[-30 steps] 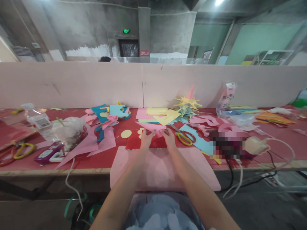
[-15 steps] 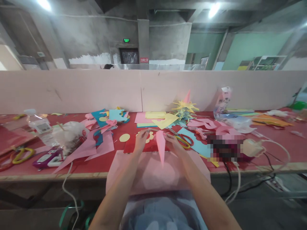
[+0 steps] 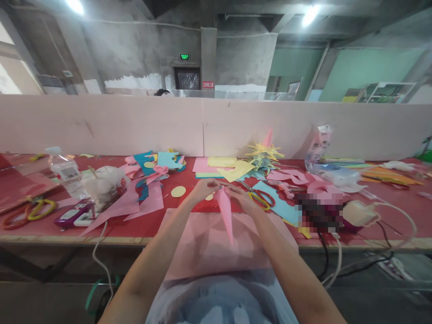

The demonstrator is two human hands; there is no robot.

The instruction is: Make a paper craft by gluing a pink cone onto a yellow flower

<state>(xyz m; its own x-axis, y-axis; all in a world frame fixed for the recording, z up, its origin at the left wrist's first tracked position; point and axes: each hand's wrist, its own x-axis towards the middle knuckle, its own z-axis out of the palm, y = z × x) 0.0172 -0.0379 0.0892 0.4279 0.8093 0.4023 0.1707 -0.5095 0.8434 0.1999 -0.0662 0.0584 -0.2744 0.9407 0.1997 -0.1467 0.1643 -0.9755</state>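
A: Where is the pink cone (image 3: 225, 211) to be found now?

B: It is seen between the two hands, with its wide end away from the person and its point directed down and toward the person, above the pink sheet (image 3: 199, 243). Whether this sheet is touched by the tip cannot be told.

A: And how are the hands placed?

B: By the right hand (image 3: 240, 198) the wide end appears to be gripped, with the fingers bent close to the rim. The left hand (image 3: 204, 190) is narrowed at the opposite side of the same end; whether the cone is really pinched there cannot be told, because the fingertips are too small and blurred.

A: What could go wrong?

B: In my judgement, the rim might be creased or flattened if it were pressed too firmly from both sides. If the grip were too loose, the seam could perhaps be opened, though no seam is clearly shown. Also, the scissors (image 3: 254, 192) lie near the right hand, so they could be knocked by a wide movement. Finally, the yellow flower shape (image 3: 209, 197), partly hidden beside the left hand, might be dragged by accident.
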